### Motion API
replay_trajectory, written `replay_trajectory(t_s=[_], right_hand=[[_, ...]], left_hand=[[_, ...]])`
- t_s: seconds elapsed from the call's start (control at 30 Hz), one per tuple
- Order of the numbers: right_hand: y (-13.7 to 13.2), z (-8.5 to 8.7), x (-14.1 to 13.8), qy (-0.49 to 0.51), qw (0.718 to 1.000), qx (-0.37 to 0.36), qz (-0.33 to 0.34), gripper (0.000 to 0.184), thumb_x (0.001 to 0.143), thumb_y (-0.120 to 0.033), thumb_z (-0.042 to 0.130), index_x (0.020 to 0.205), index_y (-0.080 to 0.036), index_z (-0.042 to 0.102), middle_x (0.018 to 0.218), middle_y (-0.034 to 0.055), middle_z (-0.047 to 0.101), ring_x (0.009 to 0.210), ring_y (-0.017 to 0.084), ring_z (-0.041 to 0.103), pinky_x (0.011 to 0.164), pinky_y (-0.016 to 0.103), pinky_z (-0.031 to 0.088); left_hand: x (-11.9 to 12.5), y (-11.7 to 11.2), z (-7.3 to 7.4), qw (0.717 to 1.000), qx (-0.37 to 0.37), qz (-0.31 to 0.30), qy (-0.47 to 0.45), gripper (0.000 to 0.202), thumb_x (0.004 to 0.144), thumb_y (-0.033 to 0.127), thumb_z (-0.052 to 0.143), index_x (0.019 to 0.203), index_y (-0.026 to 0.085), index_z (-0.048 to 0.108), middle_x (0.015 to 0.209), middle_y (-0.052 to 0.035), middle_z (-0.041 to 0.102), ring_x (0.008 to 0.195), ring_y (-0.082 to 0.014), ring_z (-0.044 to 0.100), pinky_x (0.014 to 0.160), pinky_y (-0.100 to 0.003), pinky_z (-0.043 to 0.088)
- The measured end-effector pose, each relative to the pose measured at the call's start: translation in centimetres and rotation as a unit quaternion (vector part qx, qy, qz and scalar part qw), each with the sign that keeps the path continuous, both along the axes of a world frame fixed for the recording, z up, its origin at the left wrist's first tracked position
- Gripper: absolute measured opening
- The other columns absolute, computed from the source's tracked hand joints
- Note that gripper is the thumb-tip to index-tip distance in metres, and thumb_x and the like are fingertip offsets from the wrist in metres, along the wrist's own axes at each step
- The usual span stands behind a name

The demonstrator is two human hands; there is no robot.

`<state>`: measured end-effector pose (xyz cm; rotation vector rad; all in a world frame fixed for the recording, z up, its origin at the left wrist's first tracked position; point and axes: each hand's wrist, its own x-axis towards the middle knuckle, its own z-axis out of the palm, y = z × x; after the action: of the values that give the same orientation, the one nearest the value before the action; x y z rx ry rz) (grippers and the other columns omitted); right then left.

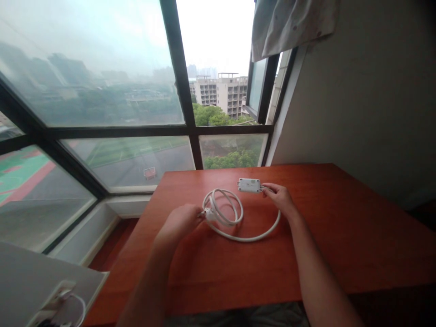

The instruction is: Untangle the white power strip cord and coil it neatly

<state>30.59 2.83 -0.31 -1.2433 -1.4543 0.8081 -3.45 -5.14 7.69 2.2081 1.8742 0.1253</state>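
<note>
Taking the view as a clock face, the tabletop [344, 236] from four to seven o'clock looks like wood, smooth with a soft sheen; solid or veneer, I cannot tell. Toward six, the cable [245, 239] has a smooth, pliable plastic sheath with a faint gloss, and its plug [210, 214] looks like hard moulded plastic. Just off centre toward four, the box [249, 185] is rigid, smooth plastic. The window pane [102, 77] at ten is hazy glass, its bars [119, 132] dark and matt. At one hangs creased, matt cloth [293, 27]; the wall [368, 100] past two looks flat and matt.
</note>
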Motion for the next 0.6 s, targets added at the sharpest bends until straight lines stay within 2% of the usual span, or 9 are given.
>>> replay_trajectory(t_s=[0.17,0.3,0.43,0.53,0.6], right_hand=[[-1.1,1.1,-2.3,-0.015,0.988,-0.052,0.145,0.037,0.073,-0.040,0.065,0.097,-0.013,0.073,0.072,0.0050,0.070,0.065,0.016,0.063,0.064,0.027,0.050],[-1.5,1.1,-3.7,-0.054,0.974,-0.077,0.205,0.032,0.074,-0.037,0.064,0.093,-0.013,0.073,0.070,0.0035,0.070,0.063,0.015,0.062,0.064,0.026,0.049],[-1.6,0.9,-4.5,-0.069,0.971,-0.073,0.216,0.029,0.075,-0.034,0.062,0.092,-0.014,0.074,0.069,0.0030,0.070,0.064,0.016,0.063,0.064,0.026,0.050],[-1.6,0.8,-4.9,-0.084,0.971,-0.056,0.218,0.026,0.076,-0.031,0.060,0.091,-0.014,0.073,0.073,0.0034,0.071,0.068,0.016,0.064,0.066,0.027,0.051],[-1.7,0.8,-5.2,-0.090,0.972,-0.044,0.214,0.024,0.077,-0.029,0.060,0.090,-0.015,0.073,0.079,0.0042,0.073,0.072,0.018,0.066,0.070,0.028,0.051]], left_hand=[[2.9,-0.1,-1.1,0.999,0.047,-0.008,-0.014,0.021,0.084,0.038,0.053,0.086,0.027,0.071,0.088,-0.0112,0.071,0.079,-0.0277,0.067,0.068,-0.031,0.042],[4.0,0.1,-1.6,0.989,0.028,-0.010,-0.148,0.018,0.081,0.028,0.056,0.091,0.026,0.071,0.095,-0.0091,0.071,0.092,-0.0280,0.065,0.076,-0.031,0.045],[4.2,0.5,-1.9,0.937,0.022,-0.058,-0.344,0.027,0.080,0.020,0.054,0.101,0.020,0.070,0.101,-0.0076,0.070,0.103,-0.0257,0.061,0.088,-0.032,0.046],[4.4,0.7,-2.0,0.883,0.005,-0.087,-0.462,0.031,0.079,0.024,0.057,0.107,0.016,0.068,0.101,-0.0081,0.069,0.102,-0.0252,0.059,0.091,-0.034,0.046],[4.6,0.8,-1.9,0.856,-0.014,-0.086,-0.510,0.033,0.078,0.029,0.061,0.107,0.015,0.067,0.098,-0.0090,0.068,0.099,-0.0245,0.059,0.088,-0.033,0.047]])
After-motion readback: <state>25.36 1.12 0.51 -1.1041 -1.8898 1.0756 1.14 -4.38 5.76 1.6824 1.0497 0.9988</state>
